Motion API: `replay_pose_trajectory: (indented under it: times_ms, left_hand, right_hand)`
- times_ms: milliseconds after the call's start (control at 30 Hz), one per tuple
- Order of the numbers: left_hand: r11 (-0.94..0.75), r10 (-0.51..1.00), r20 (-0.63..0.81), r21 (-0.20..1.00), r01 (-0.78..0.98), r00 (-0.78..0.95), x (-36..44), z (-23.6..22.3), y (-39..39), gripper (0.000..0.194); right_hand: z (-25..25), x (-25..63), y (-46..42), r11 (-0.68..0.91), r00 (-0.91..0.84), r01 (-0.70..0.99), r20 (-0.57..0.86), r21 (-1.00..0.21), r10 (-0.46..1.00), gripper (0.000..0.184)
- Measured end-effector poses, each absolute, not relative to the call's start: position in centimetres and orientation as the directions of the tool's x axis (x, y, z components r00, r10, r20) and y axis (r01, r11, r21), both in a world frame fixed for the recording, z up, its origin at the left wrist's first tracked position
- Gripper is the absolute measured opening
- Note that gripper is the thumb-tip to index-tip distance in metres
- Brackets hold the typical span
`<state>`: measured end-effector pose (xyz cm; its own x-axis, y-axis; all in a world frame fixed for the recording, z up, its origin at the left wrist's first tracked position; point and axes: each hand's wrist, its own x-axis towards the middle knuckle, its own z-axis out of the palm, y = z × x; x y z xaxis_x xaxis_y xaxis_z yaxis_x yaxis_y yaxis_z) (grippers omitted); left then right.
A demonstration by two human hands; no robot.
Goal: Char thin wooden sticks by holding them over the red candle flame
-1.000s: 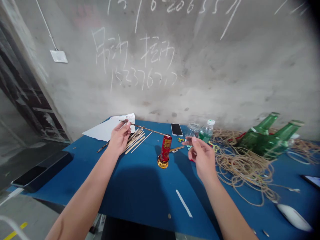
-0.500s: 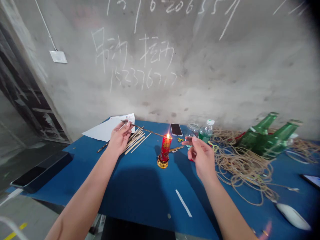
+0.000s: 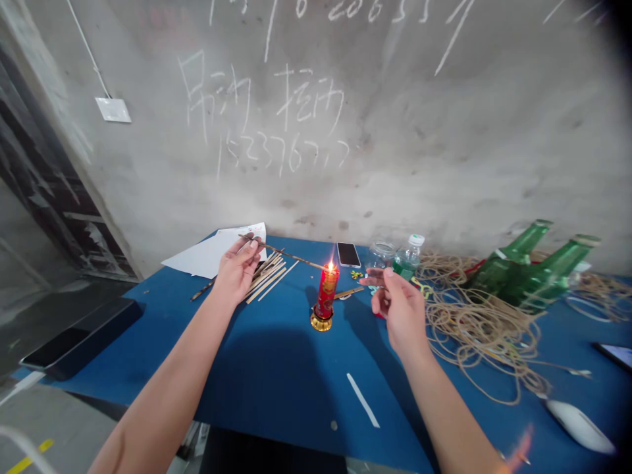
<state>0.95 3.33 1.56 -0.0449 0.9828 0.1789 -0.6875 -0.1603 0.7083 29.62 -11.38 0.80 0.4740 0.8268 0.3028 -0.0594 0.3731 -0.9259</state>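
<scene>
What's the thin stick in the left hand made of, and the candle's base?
The thin stick looks like wood, matte tan with darkened, possibly charred stretches. The candle's base looks like gold-coloured metal or plated plastic; bright, glossy highlights suggest a polished finish, though the look can't settle which.

A bare, mottled grey concrete wall [image 3: 444,131] fills the top of the view, covered in white chalk numbers and Chinese characters [image 3: 257,118]. High on its left side sits a white wall plate [image 3: 113,110], with a white cable [image 3: 86,49] running up from it. At the wall's left edge, a dark, scuffed panel [image 3: 54,178] meets it at an angle. A blue table [image 3: 306,421] stands against the wall's foot. Left of the table, below the wall, lies a grey floor [image 3: 64,434] with a yellow line [image 3: 32,453].
</scene>
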Motion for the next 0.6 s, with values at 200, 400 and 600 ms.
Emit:
replay_pose_trajectory:
  times_ms: [200, 400, 600]
  left_hand:
    - [-0.175, 0.980, 0.195, 0.706, -0.686, -0.049, 1.03, 1.56, 3.34, 0.032]
    - [-0.182, 0.977, 0.210, 0.712, -0.678, -0.042, 0.97, 1.46, 3.41, 0.033]
    - [-0.178, 0.978, 0.203, 0.702, -0.690, -0.046, 1.07, 1.57, 3.33, 0.030]
  right_hand:
    - [1.09, 29.43, -11.52, 0.372, 0.476, -0.063, 0.300, -0.926, 0.827, 0.049]
    - [0.92, 29.60, -11.50, 0.371, 0.470, -0.059, 0.302, -0.927, 0.830, 0.048]
    - [0.69, 29.70, -11.38, 0.370, 0.470, -0.068, 0.298, -0.927, 0.831, 0.047]
